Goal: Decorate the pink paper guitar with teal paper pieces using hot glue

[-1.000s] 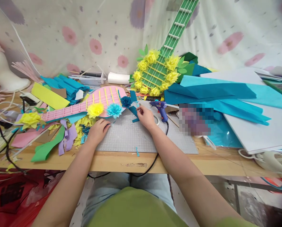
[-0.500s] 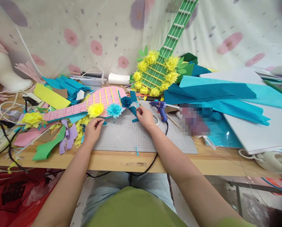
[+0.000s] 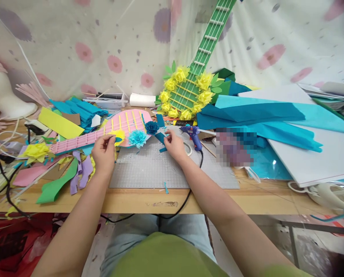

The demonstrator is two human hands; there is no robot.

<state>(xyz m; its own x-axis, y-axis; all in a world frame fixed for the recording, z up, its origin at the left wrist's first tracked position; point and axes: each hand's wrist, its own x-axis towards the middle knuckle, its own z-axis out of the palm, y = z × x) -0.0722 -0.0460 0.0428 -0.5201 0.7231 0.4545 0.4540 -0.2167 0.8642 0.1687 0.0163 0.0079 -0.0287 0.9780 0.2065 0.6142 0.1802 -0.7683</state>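
My left hand is pinched on a small dark blue paper petal, raised in front of the yellow paper flower on the pink ukulele-shaped craft piece. Farther along its lower edge sit a light blue paper flower and a dark blue one. My right hand is over the grey cutting mat, fingers curled together beside dark blue paper strips. Whatever its fingertips may hold is hidden. A purple glue gun lies to its right, with a tape roll between.
Behind stands a green ukulele-shaped piece ringed with yellow flowers. Blue crepe paper and white boards cover the right side. Paper scraps and cables crowd the left. The glue gun's black cord crosses the front edge.
My left hand has moved left and up with the blue petal, now in front of the yellow flower. The right hand stays by the blue strips. The whole view has shifted slightly.
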